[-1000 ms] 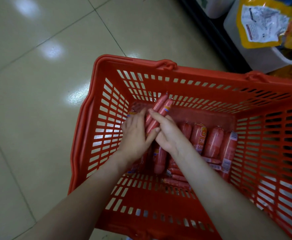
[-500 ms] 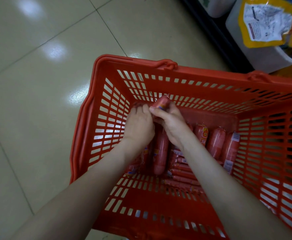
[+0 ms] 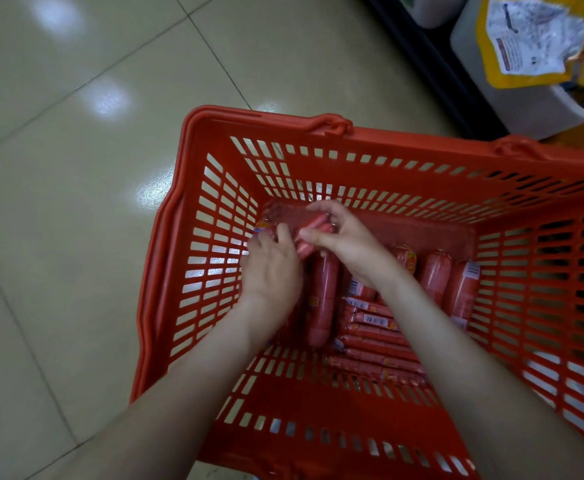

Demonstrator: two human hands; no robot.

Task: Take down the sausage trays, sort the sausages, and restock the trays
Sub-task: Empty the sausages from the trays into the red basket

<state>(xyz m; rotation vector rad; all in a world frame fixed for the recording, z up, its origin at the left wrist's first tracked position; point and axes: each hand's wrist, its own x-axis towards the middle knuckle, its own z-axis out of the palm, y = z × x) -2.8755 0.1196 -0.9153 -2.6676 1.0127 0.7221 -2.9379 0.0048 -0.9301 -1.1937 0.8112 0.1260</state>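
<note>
The tiled floor [image 3: 75,237] lies left of the basket [image 3: 249,126], and everything I am working on sits inside that basket. At its far left corner my left hand [image 3: 273,271] curls its fingers onto the near end of a bunch of thin sausages [image 3: 294,220]. My right hand [image 3: 346,237] pinches the same bunch from the other end, thumb on the near side and fingers over the top. So both hands grip it, low in the basket.

On the basket's bottom, under my wrists, one fat sausage [image 3: 321,306] lies lengthwise. Just right of it, a stack of thin sticks [image 3: 377,344] lies crosswise. Nearer the basket's right wall, a row of fat sausages [image 3: 436,275] lies side by side. Beyond the basket's far right corner stands a white tub [image 3: 526,109] holding a yellow packet [image 3: 540,36].

I judge the sorting to be well under way, since thick and thin already lie in separate groups and I am gathering one bunch. Restocking looks not yet begun: I cannot make out any sausage tray here.
</note>
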